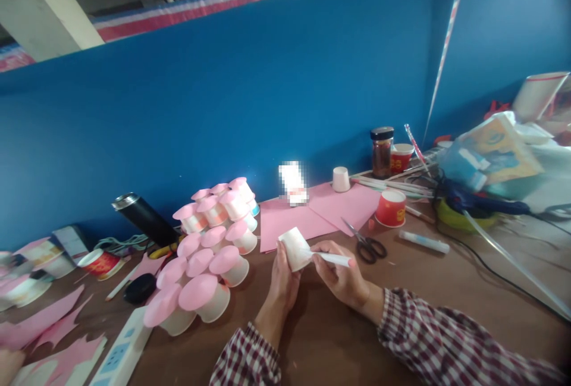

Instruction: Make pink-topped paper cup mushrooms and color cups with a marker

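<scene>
In the head view, my left hand (284, 283) is closed around a small white paper cup (292, 244), tilted on its side above the table. My right hand (342, 274) grips a white marker pen (338, 259) with a pinkish end. The pen's tip is at the cup's side; whether it touches I cannot tell. To the left stand several upside-down paper cups topped with pink paper discs (199, 292). Black-handled scissors (371, 249) lie right of my right hand, partly over pink paper sheets (289, 225).
A red paper cup (390, 209), another marker (423, 241) and a glue gun (486, 200) with its cable are to the right. A white cup (341, 179) stands behind. On the left are a black thermos (145, 219), a power strip (120, 350) and another person's hand (9, 363).
</scene>
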{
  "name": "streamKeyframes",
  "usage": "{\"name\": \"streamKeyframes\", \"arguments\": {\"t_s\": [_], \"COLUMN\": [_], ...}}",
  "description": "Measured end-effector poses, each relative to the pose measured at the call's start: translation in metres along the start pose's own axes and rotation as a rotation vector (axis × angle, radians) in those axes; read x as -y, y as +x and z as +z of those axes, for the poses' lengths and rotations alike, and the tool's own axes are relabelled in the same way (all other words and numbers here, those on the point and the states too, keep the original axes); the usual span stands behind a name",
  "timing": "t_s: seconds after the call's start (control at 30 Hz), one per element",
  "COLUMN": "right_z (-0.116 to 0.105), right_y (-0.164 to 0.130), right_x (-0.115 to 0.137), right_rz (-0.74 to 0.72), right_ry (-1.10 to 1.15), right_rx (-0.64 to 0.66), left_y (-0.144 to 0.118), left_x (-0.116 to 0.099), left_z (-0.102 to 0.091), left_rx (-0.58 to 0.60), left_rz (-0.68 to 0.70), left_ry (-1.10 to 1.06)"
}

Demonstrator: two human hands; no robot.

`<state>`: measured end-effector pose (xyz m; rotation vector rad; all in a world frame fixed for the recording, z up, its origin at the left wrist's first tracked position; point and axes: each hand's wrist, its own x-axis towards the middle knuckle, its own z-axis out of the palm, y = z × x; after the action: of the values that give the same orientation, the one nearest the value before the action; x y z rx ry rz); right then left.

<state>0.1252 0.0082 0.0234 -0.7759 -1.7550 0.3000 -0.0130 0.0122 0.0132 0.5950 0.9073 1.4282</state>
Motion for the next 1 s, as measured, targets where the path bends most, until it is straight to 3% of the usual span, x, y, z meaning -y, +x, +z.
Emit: {"name": "streamKeyframes", "arguments": {"t_s": [0.7, 1.0], "right_z": [-0.0022, -0.0023], "right_y": [0.0027, 0.0022], "right_x": [0.0011, 0.0016], "right_rz": [0.092, 0.023], "right_ry": [-0.011, 0.001], "right_rx": [-0.020, -0.015], "left_y": [-0.0020, -0.0044], "left_x": [-0.0017, -0.0022], "left_z": [0.0024, 0.0040], "left_rx": [0.012, 0.004], "left_rz": [0.047, 0.043], "left_ry": [-0.061, 0.047]}}
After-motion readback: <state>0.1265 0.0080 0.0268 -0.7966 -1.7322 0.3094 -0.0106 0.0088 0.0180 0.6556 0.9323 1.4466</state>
